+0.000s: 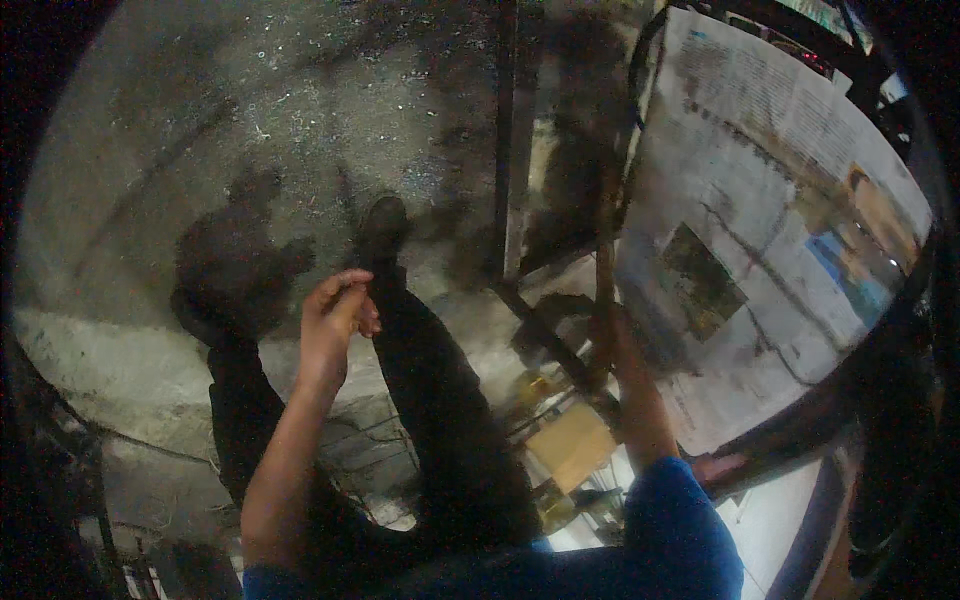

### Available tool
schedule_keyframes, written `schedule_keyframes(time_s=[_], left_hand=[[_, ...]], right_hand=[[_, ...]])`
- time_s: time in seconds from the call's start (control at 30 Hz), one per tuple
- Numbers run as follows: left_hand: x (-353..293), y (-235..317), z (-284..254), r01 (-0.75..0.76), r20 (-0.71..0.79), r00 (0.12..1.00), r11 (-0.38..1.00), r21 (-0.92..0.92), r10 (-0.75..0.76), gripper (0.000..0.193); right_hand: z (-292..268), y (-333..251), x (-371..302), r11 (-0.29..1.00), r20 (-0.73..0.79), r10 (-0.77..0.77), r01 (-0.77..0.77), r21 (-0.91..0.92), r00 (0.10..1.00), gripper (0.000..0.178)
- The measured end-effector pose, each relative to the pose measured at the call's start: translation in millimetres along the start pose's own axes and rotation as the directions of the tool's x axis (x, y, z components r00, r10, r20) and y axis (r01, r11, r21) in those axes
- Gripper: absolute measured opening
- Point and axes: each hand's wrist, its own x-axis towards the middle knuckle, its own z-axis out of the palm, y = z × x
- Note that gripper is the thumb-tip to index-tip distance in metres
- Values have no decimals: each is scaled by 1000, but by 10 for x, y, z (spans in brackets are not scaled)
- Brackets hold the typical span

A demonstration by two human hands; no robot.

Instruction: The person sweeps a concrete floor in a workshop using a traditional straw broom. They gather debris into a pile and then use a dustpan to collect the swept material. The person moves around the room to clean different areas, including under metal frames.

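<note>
My left hand [338,312] is held over my left-of-centre lap area, in front of my right shin. Its fingers are curled in toward the thumb, and anything between them is too small or blurred to make out. My right hand [608,335] reaches down beside the table at the right, in shadow near a dark metal bar [545,335]. Its fingers are lost in the dark, so its grip does not show. Just below that hand lies a yellowish-tan block or box [571,447], with brass-coloured pieces [535,388] next to it.
A newspaper sheet [720,330] covers the tabletop at the right, with a dark square patch [690,282] on it. An upright metal post [507,140] stands ahead. Shiny specks are scattered over the grey floor [330,110]. My dark shoes [384,222] rest there.
</note>
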Motion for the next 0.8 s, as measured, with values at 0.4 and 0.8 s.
schedule_keyframes(time_s=[0.4,0.8], left_hand=[[56,-160,37,35,-57,998,998,56,-32,19],[-252,-432,-476,-58,-1,998,993,100,58,16]], right_hand=[[-360,923,-1435,932,156,260,-290,219,953,45],[149,771,-1336,942,309,233,-293,163,922,30]])
